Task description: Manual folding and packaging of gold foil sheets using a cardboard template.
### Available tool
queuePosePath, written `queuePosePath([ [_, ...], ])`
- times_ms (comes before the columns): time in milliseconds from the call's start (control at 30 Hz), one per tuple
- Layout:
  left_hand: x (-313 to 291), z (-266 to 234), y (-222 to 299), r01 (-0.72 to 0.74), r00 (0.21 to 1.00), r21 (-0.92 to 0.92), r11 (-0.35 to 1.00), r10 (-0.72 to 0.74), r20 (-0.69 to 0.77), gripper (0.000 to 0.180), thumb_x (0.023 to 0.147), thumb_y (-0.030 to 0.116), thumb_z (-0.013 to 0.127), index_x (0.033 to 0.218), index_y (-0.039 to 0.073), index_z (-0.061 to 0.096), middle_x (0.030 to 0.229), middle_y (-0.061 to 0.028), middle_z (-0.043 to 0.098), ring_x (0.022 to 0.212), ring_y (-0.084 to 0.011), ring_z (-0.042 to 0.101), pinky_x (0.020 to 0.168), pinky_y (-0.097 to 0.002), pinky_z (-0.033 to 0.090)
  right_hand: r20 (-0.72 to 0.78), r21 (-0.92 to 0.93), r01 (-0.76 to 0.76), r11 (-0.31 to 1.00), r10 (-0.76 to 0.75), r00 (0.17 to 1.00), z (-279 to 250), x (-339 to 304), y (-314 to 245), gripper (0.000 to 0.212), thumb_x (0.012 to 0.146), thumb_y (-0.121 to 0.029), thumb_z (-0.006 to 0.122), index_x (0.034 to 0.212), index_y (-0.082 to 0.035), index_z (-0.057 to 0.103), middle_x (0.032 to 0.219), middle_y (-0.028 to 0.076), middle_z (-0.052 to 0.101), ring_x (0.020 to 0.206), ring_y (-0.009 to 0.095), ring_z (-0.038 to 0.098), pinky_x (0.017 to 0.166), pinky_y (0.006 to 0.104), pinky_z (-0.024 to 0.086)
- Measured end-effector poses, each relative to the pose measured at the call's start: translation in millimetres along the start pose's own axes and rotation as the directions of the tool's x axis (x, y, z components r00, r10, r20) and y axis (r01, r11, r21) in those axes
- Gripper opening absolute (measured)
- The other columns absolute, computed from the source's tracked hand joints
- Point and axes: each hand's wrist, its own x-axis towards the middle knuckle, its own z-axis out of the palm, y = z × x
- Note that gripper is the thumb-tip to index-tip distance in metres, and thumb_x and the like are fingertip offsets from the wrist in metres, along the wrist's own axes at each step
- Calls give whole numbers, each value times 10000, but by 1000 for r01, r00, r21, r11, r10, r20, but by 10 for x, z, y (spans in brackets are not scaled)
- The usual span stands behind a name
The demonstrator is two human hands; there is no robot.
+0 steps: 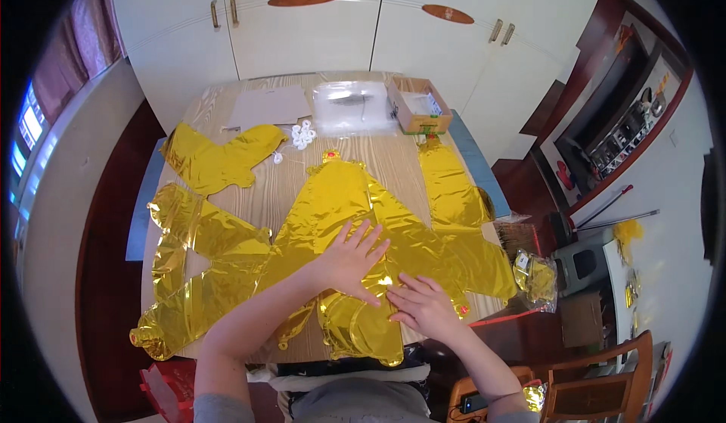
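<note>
A large flat sheet of gold foil [340, 188], which looks like a deflated foil balloon with small red spots, covers the middle of the table. My left hand [352, 260] lies on it with fingers spread. To the right and nearer me, my right hand [423, 306] rests on the same foil, fingers stretched out. Between and below the hands, a rounded foil part [363, 328] hangs toward the table's near edge. More flat gold foil pieces lie around: one at the far left [219, 158], one at the left [181, 294], one at the right [446, 185].
Along the table's back are grey card sheets [271, 107], a stack of clear plastic bags [354, 105], a cardboard box [420, 105] and white ribbon rolls [303, 134]. A bagged gold foil piece [535, 279] sits off the right edge. A wooden chair [597, 385] stands at lower right.
</note>
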Motion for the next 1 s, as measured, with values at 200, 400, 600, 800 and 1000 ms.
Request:
queuePosePath([
  [200, -20, 55, -25, -39, 997, -18, 999, 37, -73, 1250, 648, 883, 523, 1494, 3, 253, 1538, -303, 188, 1431, -488, 148, 1136, -626, 110, 144, -62, -10, 998, 19, 989, -76, 82, 69, 694, 790, -583, 632, 1300, -114, 591, 1377, 13, 546, 1359, 281, 397, 1101, 488, 318],
  [400, -18, 63, -17, -19, 997, 0, 1000, 19, -78, 1266, 625, 903, 510, 1500, 22, 262, 1554, -276, 182, 1444, -465, 141, 1139, -621, 97, 285, -98, 32, 995, -3, 958, -182, 16, -34, 860, 783, -680, 578, 1428, -125, 457, 1459, 13, 465, 1409, 307, 309, 1133, 558, 239],
  [600, -9, 39, -5, -11, 999, 1, 1000, 11, -41, 1274, 631, 901, 506, 1512, 25, 225, 1558, -276, 168, 1448, -464, 120, 1143, -616, 80, 266, 114, 30, 993, -60, 962, -266, -201, 0, 704, 816, -603, 615, 1314, -108, 569, 1382, 29, 542, 1377, 320, 371, 1118, 573, 263],
  [800, -4, 11, 1, -1, 1000, 33, 999, 1, 2, 1272, 642, 895, 507, 1517, 23, 204, 1559, -279, 162, 1451, -466, 102, 1147, -611, 70, -140, -17, -372, 928, 366, 920, -234, -3, 483, 464, 805, -335, 724, 1149, -41, 619, 1193, 144, 613, 1152, 351, 545, 961, 467, 446],
  [1000, -1, -25, 7, -9, 1000, 40, 999, 9, 5, 1264, 651, 889, 510, 1517, 20, 204, 1558, -283, 159, 1450, -467, 103, 1147, -610, 76, -115, -34, -564, 825, 557, 822, -196, 52, 683, 536, 758, -288, 782, 1164, -13, 567, 1066, 191, 578, 1050, 381, 574, 879, 444, 487],
])
